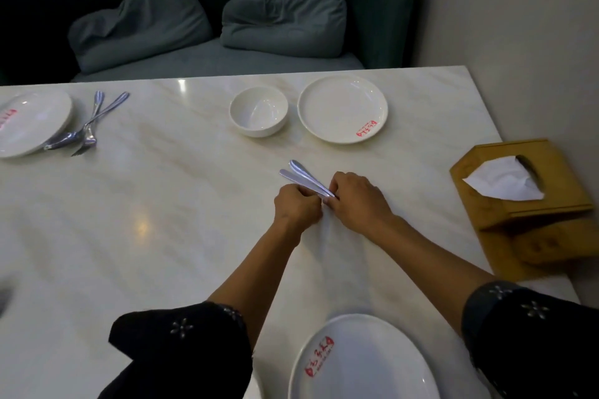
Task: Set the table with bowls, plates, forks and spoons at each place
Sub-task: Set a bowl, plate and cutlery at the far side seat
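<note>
far left of the hands, at the surface (pixel 168 204) edge: a white plate (pixel 30 121), with a fork (pixel 89 129) and a spoon (pixel 86 125) crossed just beside it, the spoon's bowl at the plate's rim.

beyond the hands, toward the sofa: a small white bowl (pixel 258 113), and just right of it a second plate (pixel 342 108), near each other but apart. no cutlery lies at this place yet.

centre: left hand (pixel 296 206) and right hand (pixel 355 197), knuckles nearly touching, both closed around one pair of cutlery (pixel 304 180). two rounded handle ends fan out up and left from the fists; the working ends are hidden inside the grip, so which piece is fork and which is spoon cannot be told.

below the hands, nearest the person: a third plate (pixel 363 359), partly cut off by the frame.

right of the hands: a wooden tissue box (pixel 518 201), well apart from the places.

step in hand, as judged: sorting the held pair for the far place. to do it well, separate the pieces with one hand pinching each handle, keep them from clattering together, then lay them side by side next to the bowl and plate, clear of both rims.
</note>
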`<move>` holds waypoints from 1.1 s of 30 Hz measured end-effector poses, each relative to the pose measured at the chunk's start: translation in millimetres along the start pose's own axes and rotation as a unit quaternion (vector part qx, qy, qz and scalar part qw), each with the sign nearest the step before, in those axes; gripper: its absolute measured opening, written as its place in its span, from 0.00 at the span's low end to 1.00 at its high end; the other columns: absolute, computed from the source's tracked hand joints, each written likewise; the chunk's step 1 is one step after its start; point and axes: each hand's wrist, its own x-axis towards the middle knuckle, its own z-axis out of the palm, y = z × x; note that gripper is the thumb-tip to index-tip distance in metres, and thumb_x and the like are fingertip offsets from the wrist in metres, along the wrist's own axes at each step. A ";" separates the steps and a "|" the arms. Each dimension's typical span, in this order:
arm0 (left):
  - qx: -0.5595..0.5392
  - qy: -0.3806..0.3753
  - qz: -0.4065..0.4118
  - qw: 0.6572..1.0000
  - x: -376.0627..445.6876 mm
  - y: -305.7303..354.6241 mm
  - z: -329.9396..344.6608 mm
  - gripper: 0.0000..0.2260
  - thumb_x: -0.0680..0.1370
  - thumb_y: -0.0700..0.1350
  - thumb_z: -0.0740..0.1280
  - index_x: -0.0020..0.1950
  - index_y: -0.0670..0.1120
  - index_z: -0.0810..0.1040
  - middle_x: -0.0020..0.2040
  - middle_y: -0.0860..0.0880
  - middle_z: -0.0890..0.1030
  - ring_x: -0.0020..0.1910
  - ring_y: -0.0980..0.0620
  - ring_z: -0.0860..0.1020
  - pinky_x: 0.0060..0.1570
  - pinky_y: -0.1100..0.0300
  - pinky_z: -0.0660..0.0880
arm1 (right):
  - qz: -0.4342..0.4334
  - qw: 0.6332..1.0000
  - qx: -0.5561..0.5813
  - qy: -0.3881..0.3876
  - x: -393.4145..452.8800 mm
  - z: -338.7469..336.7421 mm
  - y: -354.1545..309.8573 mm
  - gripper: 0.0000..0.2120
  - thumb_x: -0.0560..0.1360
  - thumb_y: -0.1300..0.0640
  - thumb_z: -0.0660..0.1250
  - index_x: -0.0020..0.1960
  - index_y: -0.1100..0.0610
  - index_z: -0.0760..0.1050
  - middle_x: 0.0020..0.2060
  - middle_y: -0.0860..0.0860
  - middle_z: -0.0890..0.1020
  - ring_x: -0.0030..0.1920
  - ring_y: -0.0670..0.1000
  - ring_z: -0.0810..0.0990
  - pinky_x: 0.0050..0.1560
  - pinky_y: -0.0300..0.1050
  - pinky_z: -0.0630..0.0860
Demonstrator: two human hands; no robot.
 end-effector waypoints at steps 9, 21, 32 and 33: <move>-0.117 0.012 -0.017 0.993 -10.6 -6.3 22.3 0.02 0.71 0.39 0.68 0.40 0.45 0.80 0.46 0.39 0.84 0.47 0.39 0.84 0.52 0.45 0.82 | 0.079 0.979 0.188 -0.015 -13.7 0.5 5.7 0.04 0.76 0.57 0.67 0.46 0.57 0.78 0.44 0.55 0.82 0.46 0.55 0.81 0.50 0.48 0.79; -0.227 -0.178 0.020 0.957 -10.1 70.0 41.6 0.10 0.78 0.36 0.66 0.59 0.38 0.80 0.48 0.42 0.83 0.44 0.46 0.81 0.43 0.57 0.79 | 0.146 0.897 0.392 0.142 -12.3 -69.7 30.2 0.04 0.73 0.59 0.72 0.46 0.57 0.83 0.41 0.54 0.85 0.45 0.53 0.84 0.52 0.49 0.80; -0.078 -0.123 0.095 0.985 44.3 142.6 118.1 0.10 0.78 0.34 0.64 0.57 0.36 0.80 0.46 0.41 0.82 0.41 0.46 0.80 0.48 0.55 0.81 | 0.225 0.844 0.455 0.174 64.3 -112.4 90.3 0.05 0.76 0.59 0.67 0.46 0.57 0.82 0.42 0.54 0.84 0.46 0.55 0.82 0.46 0.45 0.80; -0.075 -0.112 0.094 0.986 49.9 146.7 128.2 0.10 0.78 0.35 0.64 0.57 0.37 0.80 0.46 0.41 0.82 0.42 0.46 0.80 0.49 0.54 0.81 | 0.229 0.846 0.449 0.174 72.1 -115.9 97.1 0.05 0.76 0.59 0.68 0.46 0.57 0.82 0.40 0.52 0.82 0.43 0.53 0.81 0.41 0.42 0.78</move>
